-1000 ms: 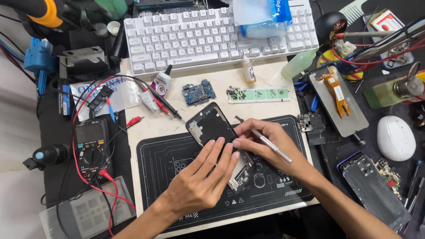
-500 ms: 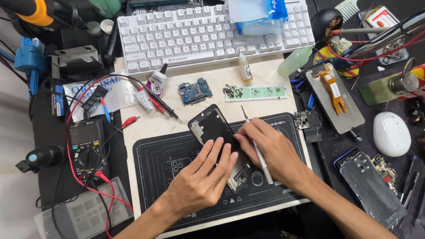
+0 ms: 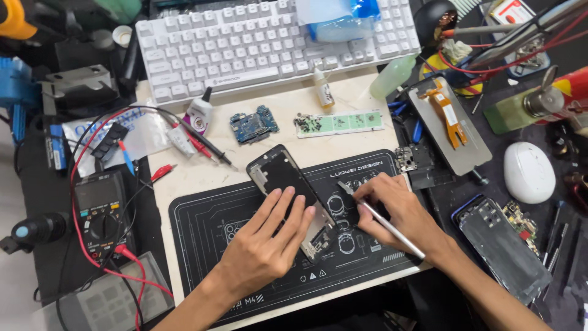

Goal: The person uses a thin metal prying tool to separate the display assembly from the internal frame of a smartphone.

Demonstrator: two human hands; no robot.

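Note:
An opened black phone frame lies tilted on a black repair mat in the middle of the bench. My left hand rests flat on the frame's lower half, fingers spread, pressing it down. My right hand holds a thin silver tool like a pen. Its tip points at the mat just right of the frame.
A white keyboard lies at the back. A small blue circuit board and a green screw strip sit behind the mat. A multimeter with red leads is left. A white mouse, another opened phone and a screen panel are right.
My right hand has turned the silver tool, bringing its tip down toward the mat beside the frame. My left hand has stayed on the frame.

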